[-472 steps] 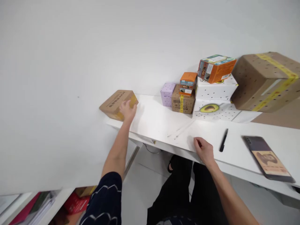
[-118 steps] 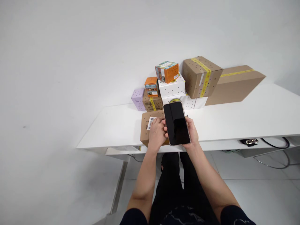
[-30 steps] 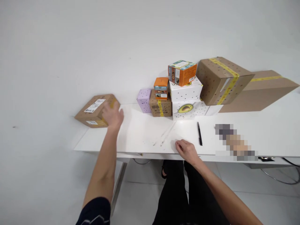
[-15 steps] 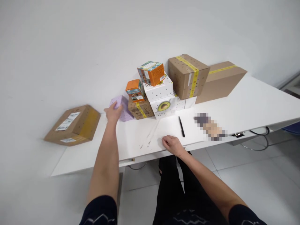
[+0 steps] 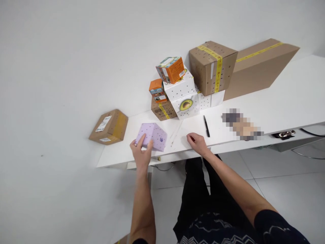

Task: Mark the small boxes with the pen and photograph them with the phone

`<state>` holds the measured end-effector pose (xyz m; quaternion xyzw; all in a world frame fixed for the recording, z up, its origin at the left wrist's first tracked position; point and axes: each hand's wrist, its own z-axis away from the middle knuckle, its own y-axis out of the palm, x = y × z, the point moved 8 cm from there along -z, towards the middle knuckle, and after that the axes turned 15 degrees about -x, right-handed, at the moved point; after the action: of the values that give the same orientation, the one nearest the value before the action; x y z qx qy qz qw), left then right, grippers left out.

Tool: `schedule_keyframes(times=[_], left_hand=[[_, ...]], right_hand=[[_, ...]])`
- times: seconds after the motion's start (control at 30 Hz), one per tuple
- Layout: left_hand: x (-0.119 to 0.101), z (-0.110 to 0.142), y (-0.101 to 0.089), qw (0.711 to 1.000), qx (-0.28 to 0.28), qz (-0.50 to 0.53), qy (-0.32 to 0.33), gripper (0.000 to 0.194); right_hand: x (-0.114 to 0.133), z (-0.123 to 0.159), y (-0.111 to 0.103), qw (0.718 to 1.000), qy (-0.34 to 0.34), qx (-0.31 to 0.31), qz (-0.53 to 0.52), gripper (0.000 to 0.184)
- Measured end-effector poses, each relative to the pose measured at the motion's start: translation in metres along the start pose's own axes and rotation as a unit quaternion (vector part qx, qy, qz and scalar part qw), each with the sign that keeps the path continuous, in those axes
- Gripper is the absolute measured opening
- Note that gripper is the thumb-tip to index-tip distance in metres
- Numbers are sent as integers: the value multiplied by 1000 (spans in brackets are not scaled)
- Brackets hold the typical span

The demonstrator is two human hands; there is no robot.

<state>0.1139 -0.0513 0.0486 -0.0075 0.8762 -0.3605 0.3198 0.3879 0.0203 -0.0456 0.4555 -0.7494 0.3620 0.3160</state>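
Cardboard box [image 5: 109, 127], white-labelled and yellow-taped: set at the left end of the white table [image 5: 256, 112]. Left hand [image 5: 143, 149]: fingertips and thumb closed on the left part of the purple box, most of which is left exposed to the right of the grip. Purple box [image 5: 158, 137]: held turned by the table's front edge; whether it is lifted cannot be told. Half a second earlier it was seen beside the small brown box; it has since been brought forward, and a gap is now left between them. Small orange box [image 5: 157, 90]: stacked on the small brown box [image 5: 164, 110]. Larger orange box [image 5: 171, 70]: stacked on white avocado boxes [image 5: 185, 101]. Right hand [image 5: 197, 144]: empty, fingers loosely curled together, placed at the front edge. Black pen [image 5: 206, 126]: laid just beyond. Large brown box [image 5: 213, 67]: stacked farther right. Pixelated item [image 5: 241, 124]: laid right of the pen.
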Motion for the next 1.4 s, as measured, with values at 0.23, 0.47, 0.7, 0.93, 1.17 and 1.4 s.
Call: schedule_keyframes(times=[0.23, 0.47, 0.7, 0.93, 1.17, 1.4], left_hand=[[-34, 33, 36, 980, 42, 158, -110, 51], [-25, 71, 78, 972, 150, 145, -112, 52], [-26, 83, 76, 978, 147, 121, -87, 49], [-24, 87, 82, 975, 115, 165, -95, 53], [-22, 88, 83, 973, 115, 176, -97, 58], [-20, 86, 83, 978, 112, 149, -92, 52]], right_hand=[[-10, 8, -16, 991, 106, -45, -65, 38], [-7, 22, -42, 990, 127, -45, -49, 50], [-8, 17, -44, 994, 103, -42, -24, 49], [-13, 21, -45, 989, 136, -54, -29, 50], [-12, 36, -46, 990, 129, -58, -17, 52], [-11, 38, -45, 990, 129, -58, -13, 56]])
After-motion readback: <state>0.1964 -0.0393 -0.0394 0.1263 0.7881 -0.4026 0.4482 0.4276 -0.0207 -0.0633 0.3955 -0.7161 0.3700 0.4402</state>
